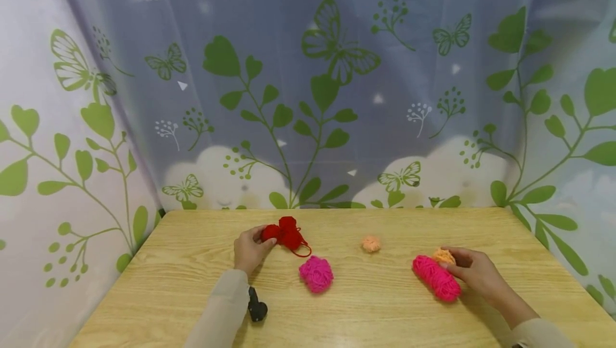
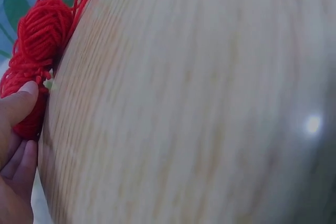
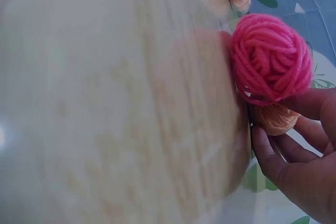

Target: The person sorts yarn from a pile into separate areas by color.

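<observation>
Pinching the red yarn bundle (image 1: 290, 234) between thumb and fingers of the left hand (image 1: 250, 250), far and left of centre, grip lightly to avoid flattening it and mind the loose loop (image 1: 310, 251) trailing right. Pinching the orange yarn ball (image 1: 443, 255) in the right hand (image 1: 476, 269), at right against the hot-pink skein (image 1: 435, 278), avoid snagging neighbouring strands.

Free lane (image 1: 372, 289) between magenta ball (image 1: 316, 274) and pink skein (image 1: 435, 278), peach ball (image 1: 371, 244) obstructing farther back, curtain (image 1: 409, 107) beyond

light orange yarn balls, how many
2: one yarn ball lies alone on the wooden table, another yarn ball is in the right hand, beside the hot-pink yarn skein.
</observation>
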Motion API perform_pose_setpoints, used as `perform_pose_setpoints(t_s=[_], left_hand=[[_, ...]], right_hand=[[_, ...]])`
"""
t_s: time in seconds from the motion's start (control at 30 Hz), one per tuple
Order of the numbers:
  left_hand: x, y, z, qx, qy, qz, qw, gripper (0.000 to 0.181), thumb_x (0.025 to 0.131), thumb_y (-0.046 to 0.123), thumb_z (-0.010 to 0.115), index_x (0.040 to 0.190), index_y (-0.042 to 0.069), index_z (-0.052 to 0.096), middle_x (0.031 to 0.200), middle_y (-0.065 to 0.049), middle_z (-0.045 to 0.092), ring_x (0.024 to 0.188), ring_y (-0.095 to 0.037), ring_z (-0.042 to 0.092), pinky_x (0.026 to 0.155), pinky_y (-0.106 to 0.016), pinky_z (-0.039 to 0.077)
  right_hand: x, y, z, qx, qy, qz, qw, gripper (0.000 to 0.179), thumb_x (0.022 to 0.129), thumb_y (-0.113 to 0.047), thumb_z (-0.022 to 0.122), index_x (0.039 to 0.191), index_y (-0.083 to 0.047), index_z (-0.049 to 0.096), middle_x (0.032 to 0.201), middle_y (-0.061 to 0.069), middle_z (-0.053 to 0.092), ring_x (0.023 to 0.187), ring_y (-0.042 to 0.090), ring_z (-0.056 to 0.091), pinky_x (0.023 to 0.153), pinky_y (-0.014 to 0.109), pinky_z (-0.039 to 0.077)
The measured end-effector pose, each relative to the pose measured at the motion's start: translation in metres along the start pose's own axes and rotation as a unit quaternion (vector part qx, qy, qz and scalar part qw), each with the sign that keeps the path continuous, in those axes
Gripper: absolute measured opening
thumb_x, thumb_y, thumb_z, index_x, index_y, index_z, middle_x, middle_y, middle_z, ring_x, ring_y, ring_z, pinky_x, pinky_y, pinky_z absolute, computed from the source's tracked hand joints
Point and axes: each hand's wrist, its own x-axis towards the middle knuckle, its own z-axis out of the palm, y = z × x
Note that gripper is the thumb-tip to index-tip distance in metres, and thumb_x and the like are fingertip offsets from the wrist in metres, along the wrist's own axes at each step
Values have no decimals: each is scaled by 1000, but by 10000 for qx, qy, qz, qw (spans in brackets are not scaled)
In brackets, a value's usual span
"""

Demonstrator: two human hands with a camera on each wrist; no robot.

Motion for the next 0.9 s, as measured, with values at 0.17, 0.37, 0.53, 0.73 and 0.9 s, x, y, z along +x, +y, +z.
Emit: perform_pose_setpoints(t_s=[0.17, 0.37, 0.53, 0.73, 0.9], left_hand=[[-1, 7, -3, 125, -72, 66, 9999, 47, 81, 8, 77, 124, -3, 62, 117, -22, 65, 109, -32, 63, 88, -42, 53], [3, 13, -11, 560, -442, 84, 9974, 55, 83, 13, 76, 129, -8, 55, 121, -26, 61, 109, -38, 62, 90, -46, 52], [11, 27, -20, 738, -760, -181, 9942, 61, 85, 20, 75, 136, -5, 50, 133, -25, 54, 120, -41, 53, 94, -51, 48], [17, 62, -18, 821, -748, 32, 9938, 59, 85, 21, 74, 135, -1, 52, 135, -22, 53, 125, -41, 48, 97, -52, 45], [15, 87, -1, 905, -754, 185, 9929, 56, 85, 19, 75, 131, -5, 55, 133, -24, 55, 124, -41, 48, 100, -51, 44]], right_hand=[[0, -1, 0, 49, 51, -2, 10000, 50, 89, -18, 69, 128, 10, 55, 123, 29, 59, 100, 9, 59, 75, 15, 49], [-1, -2, 1, 107, 24, -2, 9999, 49, 90, -16, 67, 128, 12, 53, 125, 31, 56, 109, 29, 59, 75, 13, 49], [-3, -2, 0, 114, 60, 11, 9999, 50, 90, -17, 69, 128, 11, 54, 123, 30, 58, 99, 8, 59, 75, 14, 49], [-2, -3, -1, 44, 40, 30, 10000, 51, 90, -18, 68, 129, 12, 53, 123, 30, 58, 103, 20, 60, 75, 15, 49], [-1, -3, 0, 50, 70, 23, 10000, 49, 89, -14, 69, 128, 11, 54, 121, 29, 60, 98, 13, 60, 74, 16, 50]])
